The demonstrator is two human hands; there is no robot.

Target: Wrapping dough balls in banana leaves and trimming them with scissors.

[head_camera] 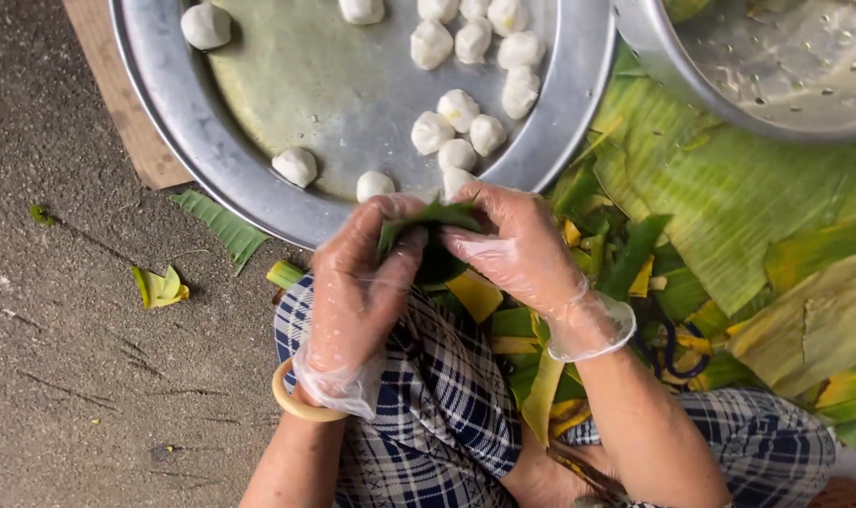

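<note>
1. Nearest you, your knees in blue-and-white checked cloth (447, 414) sat at 6 o'clock, with a pale bangle (292, 403) on your left wrist.
2. Your left hand (357, 292), in a thin clear glove, had its fingers (390, 218) clamped on the left side of a folded green leaf parcel (430, 218).
3. Your right hand (508, 249), gloved the same way, had its fingers (470, 246) pinched together on the parcel's right side, so the parcel sat between both hands at the centre, just above your lap.
4. Strips of green and yellow leaf trimmings (541, 376) lay at 5 o'clock beneath your right wrist.
5. Broad banana leaves (729, 198) spread out at 3 o'clock.
6. A small yellow-green scrap (160, 287) lay on the rough floor (71, 376) at 9 o'clock.
7. At 12 o'clock, a round metal tray (212, 160) held white dough balls (458, 108), its rim just beyond your fingertips.
8. Farthest, at 2 o'clock, a metal basin (776, 75) stood beside the tray.
</note>
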